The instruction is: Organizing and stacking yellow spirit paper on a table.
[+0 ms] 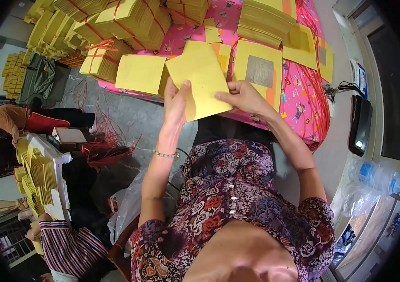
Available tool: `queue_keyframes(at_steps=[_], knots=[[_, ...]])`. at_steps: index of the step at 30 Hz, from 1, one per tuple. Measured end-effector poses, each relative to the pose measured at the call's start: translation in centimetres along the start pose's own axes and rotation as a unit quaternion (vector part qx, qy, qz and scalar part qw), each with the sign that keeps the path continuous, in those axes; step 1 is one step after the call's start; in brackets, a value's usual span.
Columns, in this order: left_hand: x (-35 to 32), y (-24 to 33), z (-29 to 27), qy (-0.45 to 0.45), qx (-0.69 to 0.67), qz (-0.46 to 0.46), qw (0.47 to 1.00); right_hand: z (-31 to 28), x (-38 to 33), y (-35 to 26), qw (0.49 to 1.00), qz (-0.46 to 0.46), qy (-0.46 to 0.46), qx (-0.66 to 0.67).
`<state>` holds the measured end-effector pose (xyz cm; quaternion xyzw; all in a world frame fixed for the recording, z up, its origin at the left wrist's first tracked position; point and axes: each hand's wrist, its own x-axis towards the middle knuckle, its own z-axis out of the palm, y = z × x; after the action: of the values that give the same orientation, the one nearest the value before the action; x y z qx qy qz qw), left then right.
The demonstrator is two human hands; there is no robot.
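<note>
Yellow paper (202, 77): upper centre of the frame, lifted between both your hands and tilted a little; you can't tell here whether it is one sheet or a few together.
Left hand (175, 102): nearly closed on the paper's left edge, thumb on top and the fingers going underneath, likely so the sheet stays steady.
Right hand (248, 97): pinching the right edge near the lower corner, thumb flat on the face, fingers curled behind; gripping opposite edges probably keeps the paper from sagging and leaves its middle uncovered for you to see.
Pink counter cover (296, 87): spread beneath the work across the top of the frame, perhaps to protect the counter.
Low stack (140, 74): left of your paper at the counter's near edge, seemingly kept within easy reach.
Silver-square sheet (260, 71): flat to the right of your right hand, its grey patch facing up.
Tied bundles (132, 22): upper left of the frame, bound with red string, presumably so the piled sheets don't slide apart.
Loose red strands (318, 61): hanging down the counter's right side, apparently kept clear of the sheets' middle.
</note>
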<state>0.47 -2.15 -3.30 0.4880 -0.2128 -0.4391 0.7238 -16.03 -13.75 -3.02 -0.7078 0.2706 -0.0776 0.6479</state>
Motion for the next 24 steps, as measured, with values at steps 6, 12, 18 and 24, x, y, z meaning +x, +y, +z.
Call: queue_keyframes(at_steps=[6, 12, 18, 24], knots=[[-0.5, 0.7, 0.2, 0.035, 0.015, 0.06, 0.997, 0.5, -1.0, -0.5, 0.996, 0.044, -0.018, 0.08], [-2.1, 0.5, 0.0, 0.028, 0.043, 0.074, 0.996, 0.2, 0.1, -1.3, 0.996, -0.017, 0.038, 0.078], [-3.5, -0.3, 0.3, 0.007, 0.086, 0.068, 0.994, -0.5, 1.9, -0.7, 0.991, -0.052, 0.082, 0.087], [-3.6, 0.5, 0.3, 0.02, 0.051, 0.076, 0.996, 0.6, 0.7, -1.1, 0.991, -0.046, 0.062, 0.109]])
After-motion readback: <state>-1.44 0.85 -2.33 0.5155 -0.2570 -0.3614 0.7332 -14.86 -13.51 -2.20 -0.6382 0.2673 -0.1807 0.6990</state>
